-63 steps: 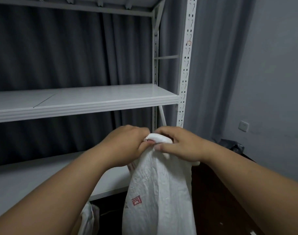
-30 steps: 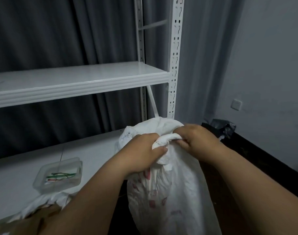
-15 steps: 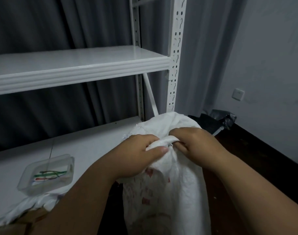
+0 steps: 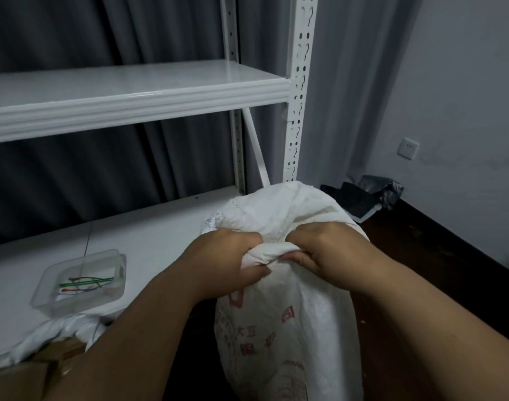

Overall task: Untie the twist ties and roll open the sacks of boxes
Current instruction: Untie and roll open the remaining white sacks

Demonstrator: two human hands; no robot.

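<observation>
Both hands are gripping the rolled rim of the white woven plastic sack w/ faded red print [image 4: 279, 328], which is standing upright on the dark floor just in front of the white metal shelf's lower board [image 4: 137, 241]. Left hand [image 4: 227, 264] is curling its fingers over the near rim, thumb underneath, pinching the roll. Right hand [image 4: 325, 247] is doing the same just beside it, so the grip is two fists almost touching, knuckles up.

Key relation: the rolled cuff is running left-right between the fists, and the sack body is hanging straight down below them. The rest of the mouth is arching behind, away from the person. No tie visible on this sack, so prob. already off. Next turn of the roll looks like outward and down, both hands equally near.

Clear plastic tray w/ coloured twist ties [image 4: 82, 282] is sitting on the shelf board, well to the left.
</observation>
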